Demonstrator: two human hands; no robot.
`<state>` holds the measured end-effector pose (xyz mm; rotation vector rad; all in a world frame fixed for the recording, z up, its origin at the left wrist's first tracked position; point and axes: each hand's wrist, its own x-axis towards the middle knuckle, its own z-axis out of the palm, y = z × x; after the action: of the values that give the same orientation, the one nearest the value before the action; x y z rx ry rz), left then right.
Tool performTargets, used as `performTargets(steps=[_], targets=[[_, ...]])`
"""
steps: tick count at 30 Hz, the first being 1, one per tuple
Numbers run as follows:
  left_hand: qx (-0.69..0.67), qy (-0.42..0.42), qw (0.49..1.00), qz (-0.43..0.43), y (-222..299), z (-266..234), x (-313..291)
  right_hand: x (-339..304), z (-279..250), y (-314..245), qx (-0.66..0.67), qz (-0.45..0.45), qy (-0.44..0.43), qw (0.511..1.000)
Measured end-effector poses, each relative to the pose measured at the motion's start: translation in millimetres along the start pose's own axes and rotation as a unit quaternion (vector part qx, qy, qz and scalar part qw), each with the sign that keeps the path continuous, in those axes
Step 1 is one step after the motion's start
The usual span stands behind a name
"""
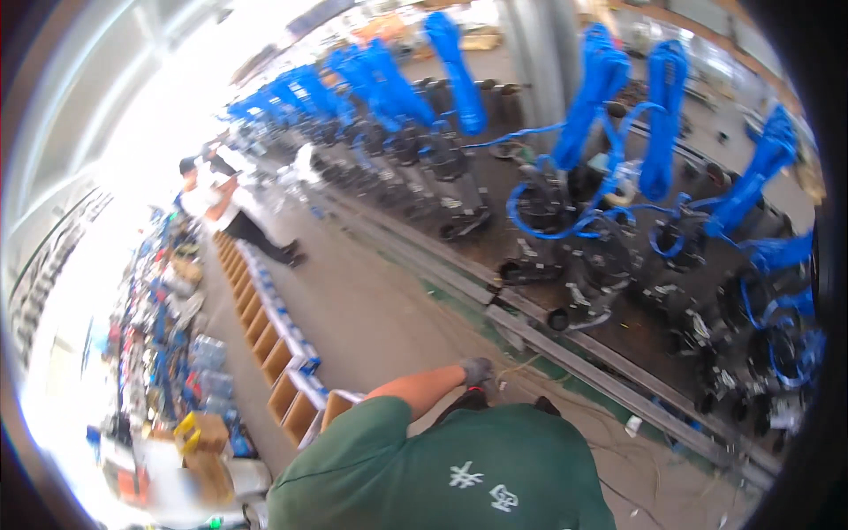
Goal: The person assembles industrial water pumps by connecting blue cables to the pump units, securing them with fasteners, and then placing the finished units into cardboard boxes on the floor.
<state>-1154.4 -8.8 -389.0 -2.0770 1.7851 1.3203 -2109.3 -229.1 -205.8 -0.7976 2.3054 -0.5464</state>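
My left hand, in a grey glove, hangs in front of my green shirt with the arm bent across. It looks empty, but its fingers are too small and blurred to tell whether they are curled. Of my right hand nothing shows. Nearest to the left hand, past a metal rail, stand dark metal machines with round parts. Bundles of blue cable or hose rise from them, and loose blue loops hang between. A row of open cardboard boxes stands to my left.
Farther along the aisle, a person in a light top and dark trousers stands beside the boxes. Crates, bottles and assorted goods crowd the far left. A grey column rises behind the machines. Thin cords lie on the floor at right.
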Motion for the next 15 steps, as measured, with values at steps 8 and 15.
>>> performTargets(steps=[8,15], targets=[[-0.178,0.144,0.973,0.014,35.4,-49.5,-8.9,23.7,95.9,97.0,-0.052,0.129,-0.112,0.984],[-0.205,0.371,0.897,0.125,87.8,-211.9,-50.6,-147.2,237.0,-109.2,-0.019,-0.153,-0.314,0.937]])
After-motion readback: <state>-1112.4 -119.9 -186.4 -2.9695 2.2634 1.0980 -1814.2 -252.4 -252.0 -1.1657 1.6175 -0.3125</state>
